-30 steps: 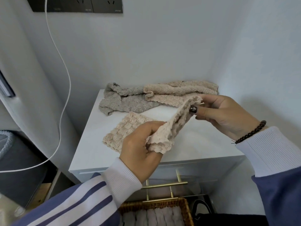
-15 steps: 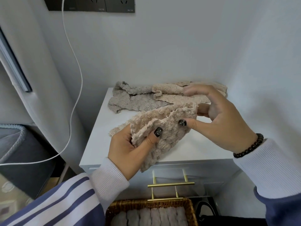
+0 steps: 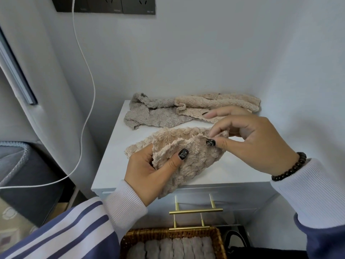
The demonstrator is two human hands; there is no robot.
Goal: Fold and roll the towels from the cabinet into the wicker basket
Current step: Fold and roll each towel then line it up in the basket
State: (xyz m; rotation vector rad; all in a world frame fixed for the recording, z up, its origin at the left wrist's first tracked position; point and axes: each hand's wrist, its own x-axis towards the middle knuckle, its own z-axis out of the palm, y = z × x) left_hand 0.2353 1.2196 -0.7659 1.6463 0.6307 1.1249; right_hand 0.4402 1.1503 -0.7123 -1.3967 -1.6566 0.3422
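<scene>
Since a second ago both hands, left and right, have doubled the beige towel they pinch above the tabletop; unrolled, two towels wait at 12 o'clock, basket at 6 holds several rolls.

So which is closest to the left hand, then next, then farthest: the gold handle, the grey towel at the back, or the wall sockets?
From the left hand, in the head view:
1. Gold handle, just below it on the cabinet front.
2. Grey towel, behind it on the cabinet top's back-left part.
3. Wall sockets, high up on the wall.
</scene>
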